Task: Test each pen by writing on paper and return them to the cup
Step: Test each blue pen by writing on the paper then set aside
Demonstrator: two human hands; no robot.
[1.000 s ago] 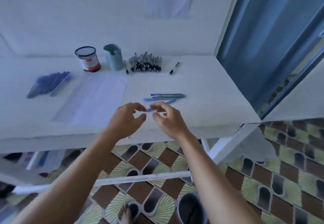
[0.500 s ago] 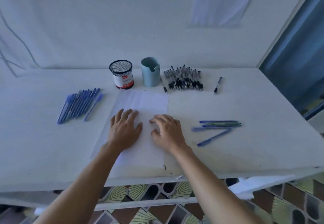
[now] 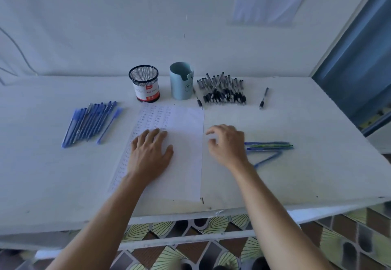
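My left hand (image 3: 149,153) flat on paper (image 3: 184,159); my right hand (image 3: 227,145) loosely curled, empty, beside blue pens (image 3: 268,146).

A white counter (image 3: 296,185) stands against a pale wall (image 3: 105,26). A blue door (image 3: 359,68) is at right. The floor (image 3: 349,248) has brown, green-fanned patterned tiles, dimly lit.

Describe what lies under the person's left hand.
The left hand lies flat on the white sheet of paper, overlapping rows of small pen marks. Any writing beneath the palm is covered.
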